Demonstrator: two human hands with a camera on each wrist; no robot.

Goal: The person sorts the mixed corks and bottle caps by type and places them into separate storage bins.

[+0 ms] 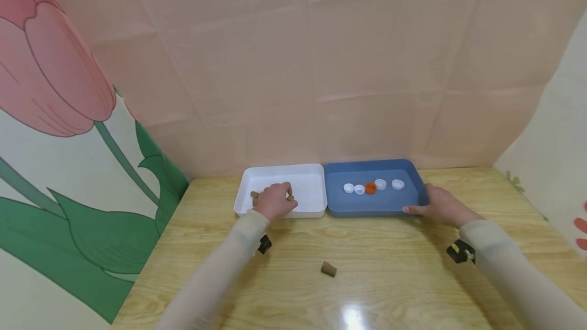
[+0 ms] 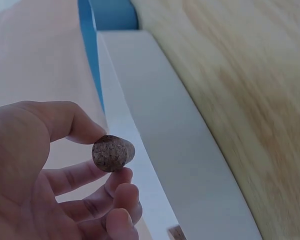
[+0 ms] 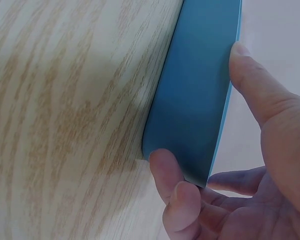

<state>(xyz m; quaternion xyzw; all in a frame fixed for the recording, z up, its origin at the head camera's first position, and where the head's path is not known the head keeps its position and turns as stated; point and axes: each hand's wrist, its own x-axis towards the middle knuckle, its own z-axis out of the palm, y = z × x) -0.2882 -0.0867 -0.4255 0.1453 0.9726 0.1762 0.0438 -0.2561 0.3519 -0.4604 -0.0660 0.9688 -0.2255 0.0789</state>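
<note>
A pale wood-grain tabletop (image 1: 394,279) carried a white tray (image 1: 312,182) and a blue tray (image 1: 408,169) set side by side, walls touching, against a pink backdrop. The right hand (image 1: 440,206) gripped the blue tray's near right corner, thumb on the rim and fingers curled against the outer wall; four white caps (image 1: 380,184) and an orange cap (image 1: 370,188) lay inside. The left hand (image 1: 275,200) hovered over the white tray, pinching a small brown speckled cork (image 2: 113,153) between thumb and fingertips. Another cork (image 1: 328,269) lay alone on open tabletop, well apart from both trays.
</note>
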